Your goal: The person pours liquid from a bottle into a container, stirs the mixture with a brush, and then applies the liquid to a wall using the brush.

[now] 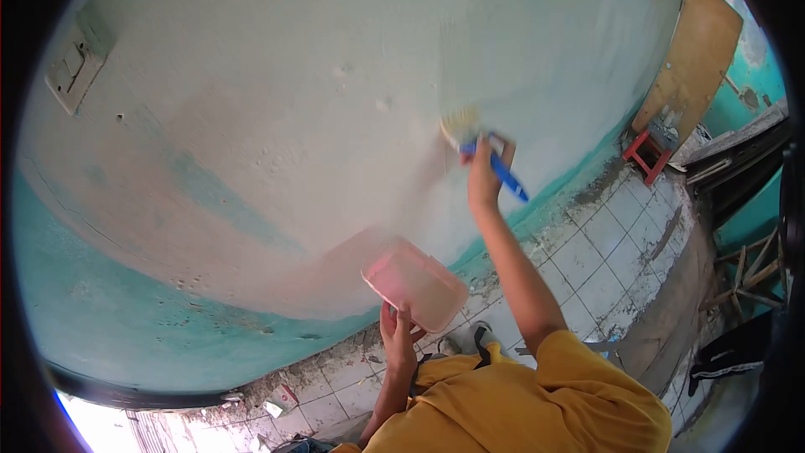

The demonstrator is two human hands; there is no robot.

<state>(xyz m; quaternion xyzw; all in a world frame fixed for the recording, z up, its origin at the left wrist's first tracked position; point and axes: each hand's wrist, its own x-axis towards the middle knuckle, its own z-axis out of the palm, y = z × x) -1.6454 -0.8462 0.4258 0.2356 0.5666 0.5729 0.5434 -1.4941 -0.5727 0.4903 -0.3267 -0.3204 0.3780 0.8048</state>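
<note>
My right hand (484,172) is closed around the blue handle of a paintbrush (509,178). Its pale bristles lie against the wall (335,117), at the lower end of a darker, damp-looking vertical strip. Lower down, my left hand (399,337) grips a pink plastic container (417,285) by its near edge, fingers underneath and thumb at the side. The container is tilted close to the wall, and its contents do not show clearly. Whitish coating covers most of the wall, with turquoise showing in patches and along the bottom.
A white switch plate (74,71) is on the wall at upper left. Dirty white floor tiles (599,239) run along the wall's foot. At right stand a small red stool (647,157) and a leaning wooden board (692,59). Dark cloth (731,348) hangs at lower right.
</note>
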